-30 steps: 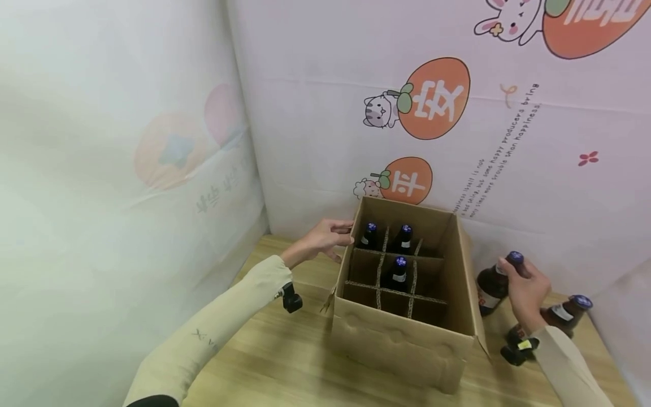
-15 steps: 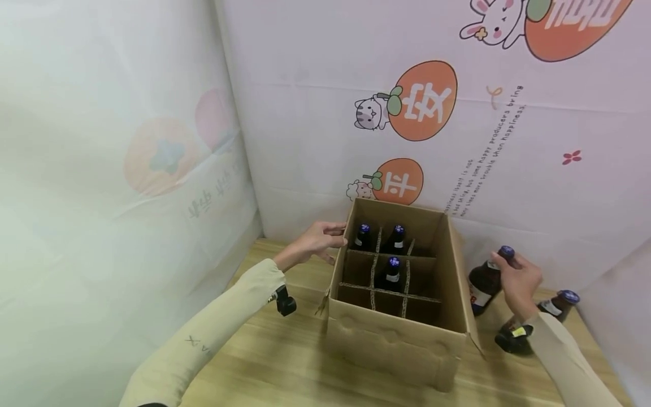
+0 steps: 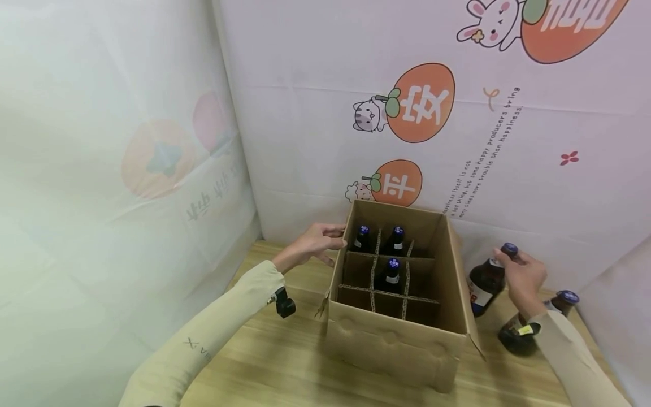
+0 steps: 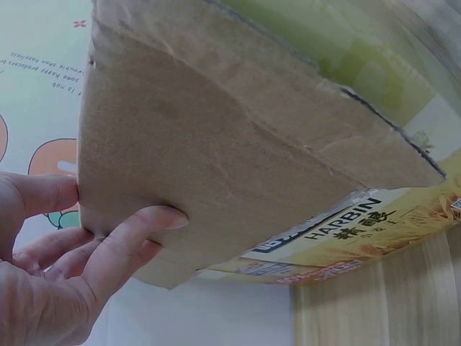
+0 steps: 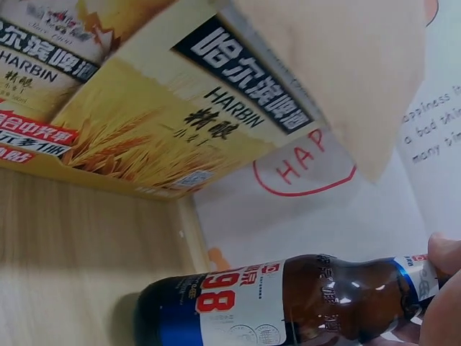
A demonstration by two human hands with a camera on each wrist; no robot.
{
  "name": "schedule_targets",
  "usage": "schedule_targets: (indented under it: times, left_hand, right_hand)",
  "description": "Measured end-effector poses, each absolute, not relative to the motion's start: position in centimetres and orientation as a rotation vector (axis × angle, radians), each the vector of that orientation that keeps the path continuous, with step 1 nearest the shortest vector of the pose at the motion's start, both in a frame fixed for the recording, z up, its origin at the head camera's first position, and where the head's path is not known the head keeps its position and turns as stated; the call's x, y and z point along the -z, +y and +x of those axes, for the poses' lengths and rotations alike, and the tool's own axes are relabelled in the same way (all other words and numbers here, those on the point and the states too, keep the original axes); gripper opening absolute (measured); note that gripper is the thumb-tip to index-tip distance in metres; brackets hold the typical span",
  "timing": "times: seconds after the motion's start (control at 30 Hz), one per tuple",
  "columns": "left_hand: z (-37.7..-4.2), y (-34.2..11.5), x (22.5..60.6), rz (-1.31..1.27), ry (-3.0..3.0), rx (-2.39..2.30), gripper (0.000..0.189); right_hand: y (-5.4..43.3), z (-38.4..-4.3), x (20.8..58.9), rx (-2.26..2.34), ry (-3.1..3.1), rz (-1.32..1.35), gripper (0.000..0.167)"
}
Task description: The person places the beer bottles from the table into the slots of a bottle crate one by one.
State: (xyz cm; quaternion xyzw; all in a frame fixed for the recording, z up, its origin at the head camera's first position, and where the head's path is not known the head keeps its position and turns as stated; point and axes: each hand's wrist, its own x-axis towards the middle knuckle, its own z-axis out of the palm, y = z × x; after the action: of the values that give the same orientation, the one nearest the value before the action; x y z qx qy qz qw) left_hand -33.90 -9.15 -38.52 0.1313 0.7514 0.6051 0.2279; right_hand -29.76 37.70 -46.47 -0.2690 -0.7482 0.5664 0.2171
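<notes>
An open cardboard box [image 3: 391, 345] with crossed dividers holds three brown beer bottles with blue caps: one in the back left cell [image 3: 362, 242], another beside it [image 3: 396, 243], the third in the middle [image 3: 390, 278]. My left hand [image 3: 312, 243] touches the box's left side, its fingertips against the folded-down flap [image 4: 216, 137]. To the right of the box, my right hand [image 3: 525, 277] grips a beer bottle [image 5: 324, 295] by the neck. This bottle leans, its base close to the table and its label facing the right wrist camera.
Another beer bottle [image 3: 519, 338] stands on the wooden table [image 3: 285, 362] at the right, partly hidden by my right wrist. A printed cloth backdrop [image 3: 315, 135] rises right behind the box. Side flaps [image 5: 346, 65] hang outward from the box.
The head view has turned slightly. My right hand and its bottle have shifted a little away from the box in the last half second. My left hand stays at the box.
</notes>
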Motion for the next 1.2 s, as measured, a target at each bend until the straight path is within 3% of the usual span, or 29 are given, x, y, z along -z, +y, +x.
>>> schedule_targets:
  times: [0.2, 0.5, 1.2]
  left_hand:
    - [-33.9, -9.1, 38.6, 0.340, 2.055, -1.675, 0.064]
    - [-34.1, -9.0, 38.6, 0.340, 2.053, -1.666, 0.063]
    - [-34.0, -9.1, 38.5, 0.373, 2.071, -1.662, 0.063]
  right_hand:
    - [37.7, -29.4, 44.7, -1.742, -1.971, -0.758, 0.022]
    - [38.2, -28.7, 41.2, -2.055, -1.826, -0.611, 0.020]
    - [36.7, -27.2, 31.9, -1.986, -1.737, -0.414, 0.020]
